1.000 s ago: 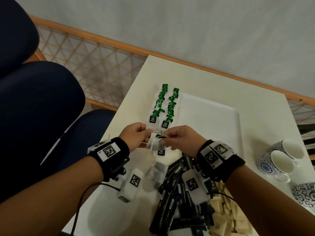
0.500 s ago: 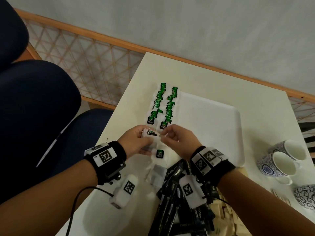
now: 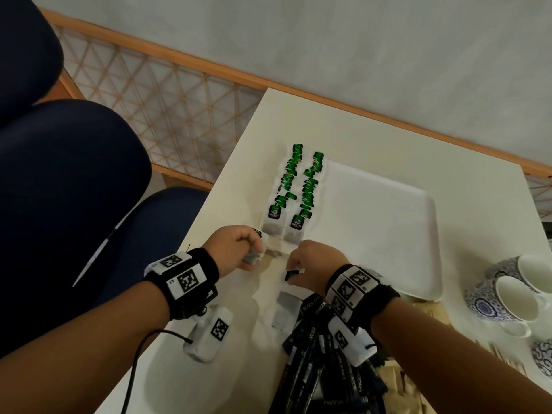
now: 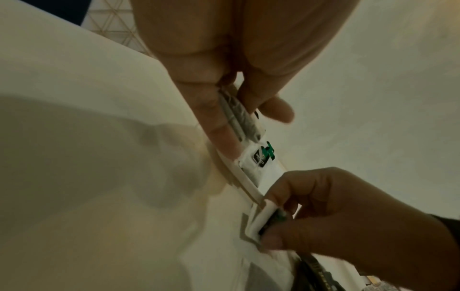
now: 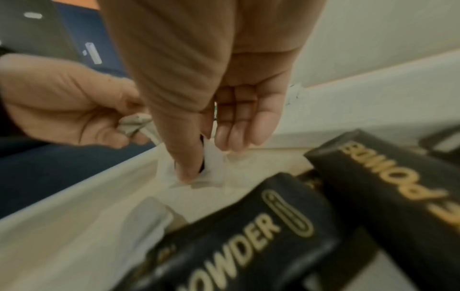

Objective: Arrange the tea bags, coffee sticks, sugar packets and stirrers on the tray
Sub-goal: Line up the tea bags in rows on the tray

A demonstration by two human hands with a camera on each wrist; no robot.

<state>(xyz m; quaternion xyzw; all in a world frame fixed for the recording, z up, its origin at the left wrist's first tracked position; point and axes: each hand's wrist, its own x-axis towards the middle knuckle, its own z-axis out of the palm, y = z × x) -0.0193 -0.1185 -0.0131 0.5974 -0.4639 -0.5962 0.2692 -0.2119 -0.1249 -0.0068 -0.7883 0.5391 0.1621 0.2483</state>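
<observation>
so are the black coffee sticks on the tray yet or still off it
Still off it. The black coffee sticks lie heaped on the table beside the white tray's near edge; only green tea bags sit on it.

Hands (image 3: 236, 249) (image 3: 313, 264) now apart, each with its own tea bag (image 3: 291, 274).

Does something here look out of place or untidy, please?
Yes. The black coffee sticks lie in a crossed heap on the table, off the white tray, unlike the two neat rows of green tea bags along the tray's left edge.
</observation>
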